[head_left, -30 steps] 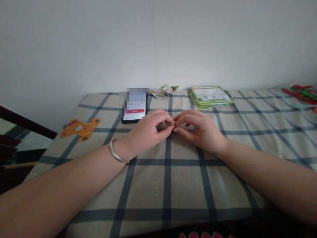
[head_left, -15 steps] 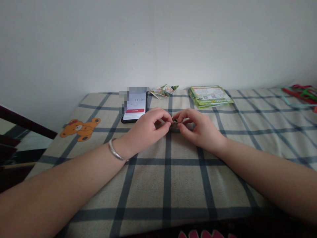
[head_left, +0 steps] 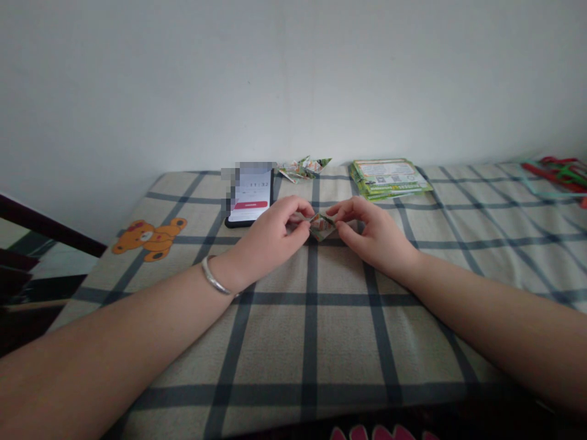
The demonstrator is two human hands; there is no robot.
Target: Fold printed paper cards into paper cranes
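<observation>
Between my two hands is a small piece of folded printed paper (head_left: 322, 227), green and white with orange marks, roughly diamond-shaped. My left hand (head_left: 285, 229) pinches its left corner between thumb and fingers. On the other side, my right hand (head_left: 365, 231) grips the right corner the same way. Both hands stay low over the checked tablecloth (head_left: 275, 342). A silver bangle (head_left: 212, 278) circles my left wrist. The fingertips hide the paper's two ends.
A lit phone (head_left: 250, 201) lies beyond my left hand. Folded paper shapes (head_left: 305, 168) sit by the wall, left of a stack of green printed sheets (head_left: 389, 179). Red and green items (head_left: 562, 174) lie far right. A bear picture (head_left: 149, 238) is at left.
My hands have moved slightly apart. The folded paper, mostly hidden between the fingers before, now shows its printed face as a diamond.
</observation>
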